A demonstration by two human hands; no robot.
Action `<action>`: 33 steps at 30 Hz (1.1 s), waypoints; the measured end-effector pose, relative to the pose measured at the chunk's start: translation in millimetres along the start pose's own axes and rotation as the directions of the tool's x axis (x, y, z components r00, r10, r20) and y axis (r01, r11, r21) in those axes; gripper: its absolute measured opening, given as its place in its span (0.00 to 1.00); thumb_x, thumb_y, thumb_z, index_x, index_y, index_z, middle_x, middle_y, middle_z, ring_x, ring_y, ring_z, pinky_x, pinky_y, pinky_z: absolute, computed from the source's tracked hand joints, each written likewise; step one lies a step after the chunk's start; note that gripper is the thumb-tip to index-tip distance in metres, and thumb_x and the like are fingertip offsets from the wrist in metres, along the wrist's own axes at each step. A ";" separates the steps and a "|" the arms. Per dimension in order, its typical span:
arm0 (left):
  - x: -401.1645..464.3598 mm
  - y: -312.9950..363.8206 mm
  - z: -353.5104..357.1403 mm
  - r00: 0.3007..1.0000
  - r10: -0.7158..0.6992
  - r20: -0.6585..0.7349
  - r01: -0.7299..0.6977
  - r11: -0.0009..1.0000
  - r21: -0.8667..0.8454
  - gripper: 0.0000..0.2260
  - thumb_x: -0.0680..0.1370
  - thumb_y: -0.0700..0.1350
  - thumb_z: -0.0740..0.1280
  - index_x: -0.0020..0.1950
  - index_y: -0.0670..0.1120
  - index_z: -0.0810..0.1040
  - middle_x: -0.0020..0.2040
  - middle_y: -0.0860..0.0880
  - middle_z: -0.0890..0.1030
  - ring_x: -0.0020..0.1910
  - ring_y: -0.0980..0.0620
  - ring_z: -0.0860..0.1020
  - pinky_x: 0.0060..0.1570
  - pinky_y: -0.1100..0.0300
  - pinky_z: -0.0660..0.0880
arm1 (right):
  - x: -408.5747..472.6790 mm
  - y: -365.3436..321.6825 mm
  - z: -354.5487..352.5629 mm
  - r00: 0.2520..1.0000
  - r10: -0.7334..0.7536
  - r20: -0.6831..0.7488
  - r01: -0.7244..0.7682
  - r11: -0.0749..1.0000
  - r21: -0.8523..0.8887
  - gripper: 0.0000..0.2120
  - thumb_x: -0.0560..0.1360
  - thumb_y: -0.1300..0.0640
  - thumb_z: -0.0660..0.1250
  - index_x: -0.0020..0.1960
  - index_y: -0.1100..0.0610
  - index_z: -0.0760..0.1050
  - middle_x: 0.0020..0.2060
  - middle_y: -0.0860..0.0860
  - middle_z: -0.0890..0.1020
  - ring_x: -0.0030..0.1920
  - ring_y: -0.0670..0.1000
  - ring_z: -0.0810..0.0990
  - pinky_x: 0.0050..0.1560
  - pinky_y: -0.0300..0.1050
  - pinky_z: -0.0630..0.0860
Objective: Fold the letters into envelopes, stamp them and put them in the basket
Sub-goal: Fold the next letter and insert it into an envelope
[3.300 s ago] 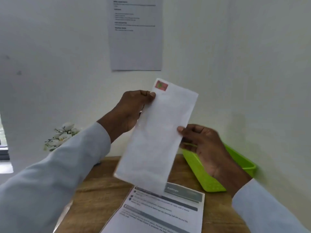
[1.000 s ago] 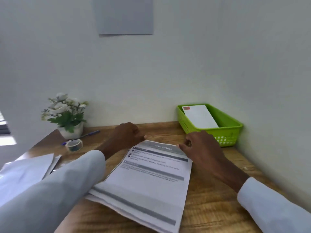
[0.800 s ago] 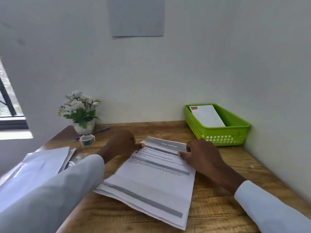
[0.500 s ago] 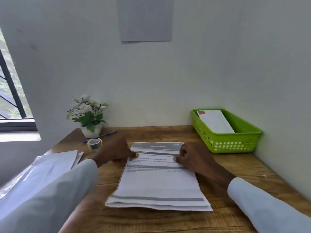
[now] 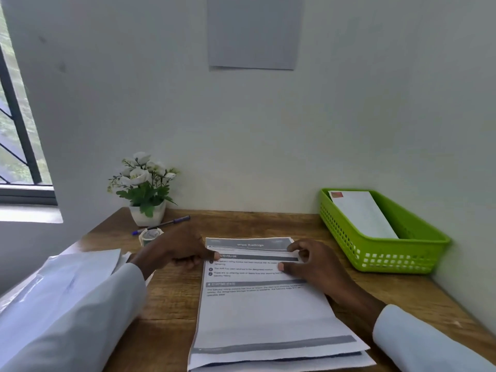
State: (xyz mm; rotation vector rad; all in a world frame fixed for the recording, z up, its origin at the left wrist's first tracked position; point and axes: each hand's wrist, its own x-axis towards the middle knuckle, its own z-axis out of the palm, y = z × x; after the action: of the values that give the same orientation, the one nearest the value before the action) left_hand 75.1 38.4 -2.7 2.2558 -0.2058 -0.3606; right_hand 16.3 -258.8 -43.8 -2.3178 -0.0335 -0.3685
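Observation:
A stack of printed letters (image 5: 263, 312) lies square on the wooden desk in front of me. My left hand (image 5: 177, 251) pinches the left edge of the top letter near its head. My right hand (image 5: 314, 264) rests on the letter's upper right part, thumb and forefinger spread around a strip of the paper. The green basket (image 5: 402, 255) stands at the right against the wall, apart from both hands. One white envelope with a red stamp (image 5: 362, 216) leans inside it. Blank envelopes (image 5: 77, 269) lie at the left, partly under my left sleeve.
A small pot of white flowers (image 5: 145, 189) stands at the back left by the wall. A pen (image 5: 163, 224) and a roll of tape (image 5: 150, 235) lie in front of it. Walls close the desk at the back and right; a window is at the far left.
The stamped envelope I held up has gone into the basket. Both hands came down onto the letter stack and turned it from slanted to square with the desk.

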 end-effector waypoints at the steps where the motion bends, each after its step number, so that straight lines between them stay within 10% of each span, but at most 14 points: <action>1: 0.5 -2.9 -0.2 1.000 0.016 0.000 -0.016 0.997 -0.078 0.12 0.66 0.51 0.80 0.32 0.44 0.82 0.29 0.46 0.81 0.22 0.56 0.72 0.21 0.66 0.65 | 0.0 3.1 0.8 1.000 0.015 -0.006 -0.015 0.997 0.074 0.21 0.64 0.48 0.81 0.54 0.52 0.81 0.48 0.46 0.81 0.50 0.48 0.79 0.46 0.41 0.75; 9: 12.2 -21.8 4.0 0.981 0.163 0.104 -0.094 0.872 -0.480 0.22 0.68 0.41 0.77 0.57 0.34 0.75 0.54 0.38 0.84 0.53 0.42 0.84 0.43 0.57 0.82 | 6.4 19.0 5.1 0.997 0.072 -0.022 -0.059 0.924 0.377 0.18 0.63 0.56 0.82 0.50 0.50 0.81 0.51 0.48 0.84 0.55 0.49 0.81 0.53 0.43 0.78; 24: 8.1 -10.7 19.8 0.964 0.262 -0.030 -0.221 0.740 -0.636 0.16 0.73 0.46 0.73 0.59 0.43 0.82 0.57 0.39 0.83 0.54 0.41 0.83 0.47 0.50 0.82 | 6.2 2.5 -4.3 0.972 0.133 0.196 -0.234 0.416 0.879 0.16 0.70 0.62 0.75 0.57 0.61 0.81 0.51 0.61 0.86 0.48 0.61 0.86 0.41 0.51 0.83; 33: 10.2 -9.4 33.9 0.961 0.276 -0.028 -0.219 0.693 -0.687 0.19 0.72 0.44 0.73 0.62 0.41 0.80 0.59 0.38 0.82 0.57 0.37 0.81 0.57 0.41 0.78 | 7.2 -0.6 -7.9 0.977 0.097 0.190 -0.213 0.443 0.871 0.14 0.70 0.58 0.75 0.55 0.60 0.83 0.51 0.59 0.86 0.50 0.59 0.86 0.44 0.49 0.83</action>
State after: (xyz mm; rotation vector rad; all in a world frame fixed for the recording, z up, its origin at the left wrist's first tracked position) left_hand 74.0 17.6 -32.8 1.4479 -0.3514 -0.3111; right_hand 21.2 -264.6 -36.2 -1.2375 -0.0533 -0.0632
